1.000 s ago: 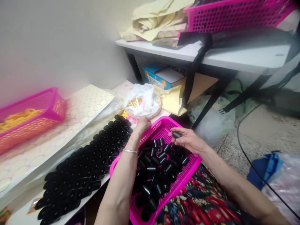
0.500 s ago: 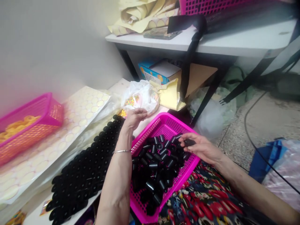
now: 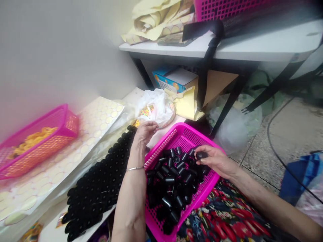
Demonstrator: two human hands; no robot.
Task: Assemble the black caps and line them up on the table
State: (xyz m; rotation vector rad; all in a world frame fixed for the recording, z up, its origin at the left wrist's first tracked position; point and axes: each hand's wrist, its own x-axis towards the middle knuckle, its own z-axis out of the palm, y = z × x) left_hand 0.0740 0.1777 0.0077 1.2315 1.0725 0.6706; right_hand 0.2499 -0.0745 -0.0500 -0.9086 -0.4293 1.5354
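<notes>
In the head view my right hand (image 3: 214, 159) is closed round a black plastic cap (image 3: 202, 155), over the right side of a pink plastic basket (image 3: 180, 126). Many loose black caps (image 3: 174, 171) lie jumbled inside that basket. My left hand (image 3: 146, 132) is raised beyond the basket's left edge, its fingertips pressed together; whatever they pinch is too small or hidden to make out. Beside my left forearm, black caps (image 3: 98, 181) stand packed in rows on the table. Just past my left fingers is a white plastic bag (image 3: 158, 104) with small colourful beads (image 3: 147, 110) showing.
A second pink basket (image 3: 68, 124) with yellow rings (image 3: 37, 137) stands at left on a sheet of round stickers (image 3: 101, 114). A white shelf table (image 3: 252, 47) with dark legs stands ahead, a blue box (image 3: 169, 80) beneath it. A cable (image 3: 275, 148) crosses the floor.
The whole view has shifted slightly, so things sit further right. My left fingers have drawn together into a pinch. My right fingers have turned the black cap a little.
</notes>
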